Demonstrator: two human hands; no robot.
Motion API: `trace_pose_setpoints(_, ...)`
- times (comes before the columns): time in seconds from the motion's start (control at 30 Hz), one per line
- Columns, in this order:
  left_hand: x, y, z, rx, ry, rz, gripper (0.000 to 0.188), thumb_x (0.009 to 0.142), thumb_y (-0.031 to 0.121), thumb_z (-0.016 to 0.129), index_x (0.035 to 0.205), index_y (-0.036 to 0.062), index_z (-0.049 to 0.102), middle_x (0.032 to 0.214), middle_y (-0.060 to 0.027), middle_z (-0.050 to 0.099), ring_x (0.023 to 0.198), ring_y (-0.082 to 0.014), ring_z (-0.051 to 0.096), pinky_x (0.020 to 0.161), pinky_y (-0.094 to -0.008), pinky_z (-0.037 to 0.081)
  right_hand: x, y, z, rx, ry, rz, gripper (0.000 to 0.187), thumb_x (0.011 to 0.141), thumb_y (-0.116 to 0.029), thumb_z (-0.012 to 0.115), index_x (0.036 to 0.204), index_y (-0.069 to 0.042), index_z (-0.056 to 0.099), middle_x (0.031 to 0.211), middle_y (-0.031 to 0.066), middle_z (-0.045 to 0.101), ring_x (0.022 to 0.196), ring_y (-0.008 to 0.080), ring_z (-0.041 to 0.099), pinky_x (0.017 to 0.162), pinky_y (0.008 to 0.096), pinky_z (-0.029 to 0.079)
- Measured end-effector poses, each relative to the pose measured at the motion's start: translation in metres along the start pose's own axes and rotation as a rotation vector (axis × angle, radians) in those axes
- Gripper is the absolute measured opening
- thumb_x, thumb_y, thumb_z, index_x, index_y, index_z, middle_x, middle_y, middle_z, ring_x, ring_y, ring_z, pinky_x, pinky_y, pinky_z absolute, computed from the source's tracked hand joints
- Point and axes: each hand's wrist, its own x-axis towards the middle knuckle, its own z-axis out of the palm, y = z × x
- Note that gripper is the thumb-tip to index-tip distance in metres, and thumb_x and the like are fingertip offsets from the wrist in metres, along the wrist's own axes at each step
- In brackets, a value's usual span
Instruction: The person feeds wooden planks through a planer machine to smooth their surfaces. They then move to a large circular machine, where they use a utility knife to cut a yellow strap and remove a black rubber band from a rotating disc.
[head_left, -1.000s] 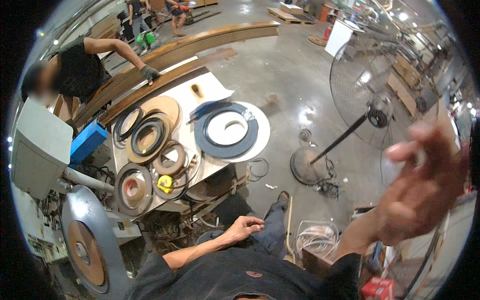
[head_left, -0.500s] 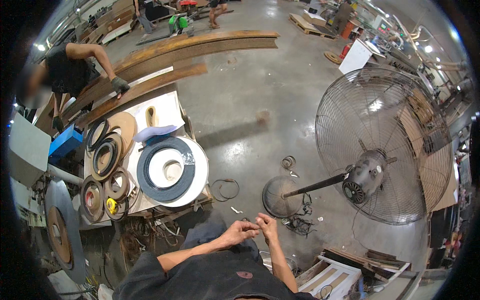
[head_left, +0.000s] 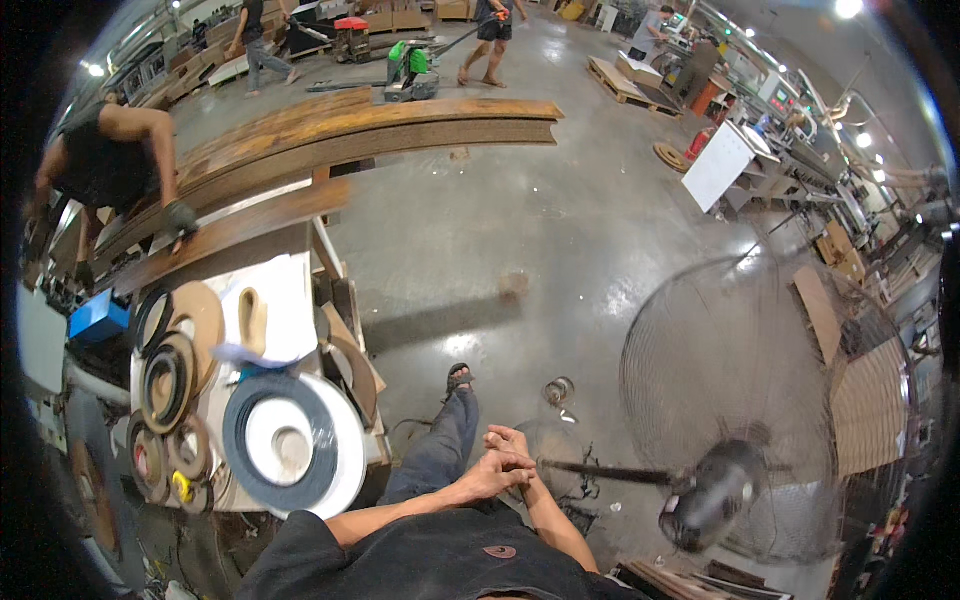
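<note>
My left hand [head_left: 492, 476] lies across the right wrist in front of my dark shirt, its fingers loosely bent and pointing right. Just beyond it is my right hand [head_left: 508, 440], touching the left one, with its fingers loosely extended to the left. I see nothing held in either; the overlap hides part of the fingers, but both hands look open. To the left, the nearest thing is a large dark coil of strip [head_left: 238, 440] on a white round disc [head_left: 352, 455]. My foot [head_left: 459, 378] in a dark sandal is stretched forward on the floor.
Smaller brown and black rolls [head_left: 168, 380] and a yellow tape measure [head_left: 181, 487] share the left table. Behind it, a gloved co-worker [head_left: 110, 160] leans over long brown boards [head_left: 380, 125]. A large caged fan [head_left: 740, 400] stands right. Another person walks beside a green pallet jack [head_left: 410, 70].
My view has moved, and a foot now shows ahead. My hands have come together, the left now across the right wrist. The co-worker and one board have shifted left in the picture.
</note>
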Motion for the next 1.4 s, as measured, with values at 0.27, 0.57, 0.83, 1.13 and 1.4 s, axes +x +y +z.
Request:
trace_pose_setpoints(0.27,0.165,0.068,-0.134,-0.074,0.206,0.120,0.031,0.091,0.011,0.065,0.120,-0.0023,0.065,0.107,-0.0105,0.071,0.102,-0.0165,0.063,0.088,-0.0328,0.051,0.226,-0.082,-0.036,-0.210,-0.070,0.073,0.018,0.088,-0.012,0.064,0.098,0.003,0.062,0.083,0.0080,0.066,0.072,0.0171,0.063,0.062,0.0315,0.051)
trace_pose_setpoints(0.57,0.271,0.153,-0.261,-0.283,0.497,0.227,0.031,0.094,0.013,0.063,0.119,-0.0055,0.063,0.104,-0.0101,0.071,0.095,-0.0123,0.063,0.084,-0.0283,0.051,0.441,-0.177,-0.093,-0.182,-0.039,0.258,0.015,0.089,-0.006,0.056,0.074,-0.002,0.058,0.065,0.0055,0.057,0.052,0.0177,0.054,0.047,0.0317,0.045)
trace_pose_setpoints(0.83,0.407,0.226,-0.304,-0.375,0.718,0.283,0.036,0.091,0.009,0.059,0.122,-0.0070,0.059,0.106,-0.0102,0.070,0.093,-0.0116,0.063,0.081,-0.0258,0.051,0.566,-0.256,-0.209,-0.251,0.090,0.407,0.018,0.089,-0.005,0.055,0.072,0.001,0.055,0.061,0.0084,0.053,0.047,0.0173,0.045,0.043,0.0338,0.040)
trace_pose_setpoints(1.13,0.596,0.340,-0.289,-0.483,0.774,0.592,0.048,0.098,0.031,0.060,0.134,-0.0011,0.055,0.120,-0.0103,0.066,0.105,-0.0140,0.061,0.088,-0.0271,0.051,0.726,-0.353,-0.329,-0.574,-0.163,0.473,0.016,0.091,-0.010,0.057,0.078,-0.001,0.060,0.064,0.0075,0.055,0.050,0.0165,0.047,0.044,0.0332,0.038)
trace_pose_setpoints(1.4,0.672,0.413,-0.285,-0.376,0.849,0.454,0.040,0.098,0.021,0.059,0.131,-0.0023,0.056,0.118,-0.0082,0.066,0.109,-0.0150,0.060,0.094,-0.0302,0.049,0.825,-0.480,-0.406,-0.577,-0.284,0.215,0.015,0.092,-0.012,0.057,0.083,-0.001,0.062,0.068,0.0074,0.058,0.054,0.0162,0.050,0.046,0.0323,0.040)
